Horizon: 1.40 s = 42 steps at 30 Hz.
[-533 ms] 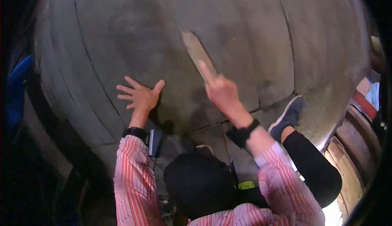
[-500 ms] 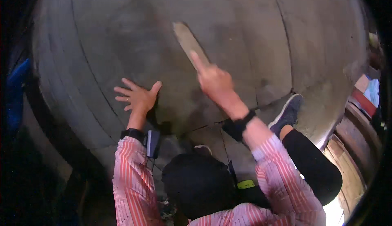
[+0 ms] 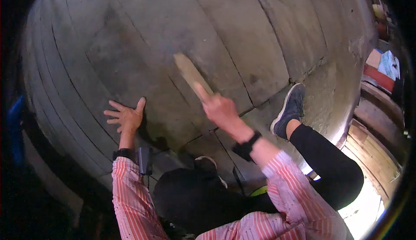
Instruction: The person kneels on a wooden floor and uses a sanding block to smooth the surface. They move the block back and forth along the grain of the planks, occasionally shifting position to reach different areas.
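A flat, pale wooden stick (image 3: pixel 189 72), blurred, lies angled on the rough grey stone floor (image 3: pixel 268 32) at the frame's centre. The right hand (image 3: pixel 221 109) grips its lower end, fingers curled round it, forefinger laid along the wood. The left hand (image 3: pixel 125 118), left of centre, presses flat on the slabs, fingers spread. A dark shoe (image 3: pixel 291 108) rests right of centre; wooden planks (image 3: pixel 375 153) line the lower right.

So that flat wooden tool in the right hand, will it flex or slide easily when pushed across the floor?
The wooden tool looks flat and straight, so probably stiff. It seems thin, likely light for the right hand. The floor looks rough and seamed, so it may catch rather than glide.
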Available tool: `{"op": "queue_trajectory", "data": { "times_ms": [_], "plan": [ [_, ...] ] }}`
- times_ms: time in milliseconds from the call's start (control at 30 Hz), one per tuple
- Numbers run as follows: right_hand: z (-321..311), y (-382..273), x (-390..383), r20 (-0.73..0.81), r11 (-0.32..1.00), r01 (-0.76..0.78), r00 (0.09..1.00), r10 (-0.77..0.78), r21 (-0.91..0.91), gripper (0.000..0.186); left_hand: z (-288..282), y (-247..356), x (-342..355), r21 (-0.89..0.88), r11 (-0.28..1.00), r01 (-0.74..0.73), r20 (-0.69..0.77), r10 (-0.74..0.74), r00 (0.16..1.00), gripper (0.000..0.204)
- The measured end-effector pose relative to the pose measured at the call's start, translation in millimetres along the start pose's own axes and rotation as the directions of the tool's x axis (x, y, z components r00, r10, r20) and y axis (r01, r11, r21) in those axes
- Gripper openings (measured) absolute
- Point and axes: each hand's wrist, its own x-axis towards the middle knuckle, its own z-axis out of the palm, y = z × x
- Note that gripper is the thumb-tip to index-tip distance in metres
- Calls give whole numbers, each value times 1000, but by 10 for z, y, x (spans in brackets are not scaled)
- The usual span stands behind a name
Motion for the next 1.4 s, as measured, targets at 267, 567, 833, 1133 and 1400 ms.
{"op": "queue_trajectory", "data": {
  "times_ms": [267,567,833,1133,1400],
  "plan": [
    [-6,339,-1004,18,995,-21,1000,22,-93,65,77,-76,71,23,1000,-16,-32,17,999,131],
    [-316,228,1205,-131,997,-19,991,29,77,65,149,-134,148,83,996,-31,-45,35,998,131],
    [-153,579,41,23,980,-200,979,200,9,65,105,-99,124,64,998,-18,-27,19,999,130],
    [-217,770,-536,77,983,-171,981,176,-68,80,51,-26,18,50,998,30,-22,-28,999,128],
    [-528,705,189,80,993,-102,991,106,-57,79,85,-93,86,106,994,-26,-35,30,999,128]
  ]
}}
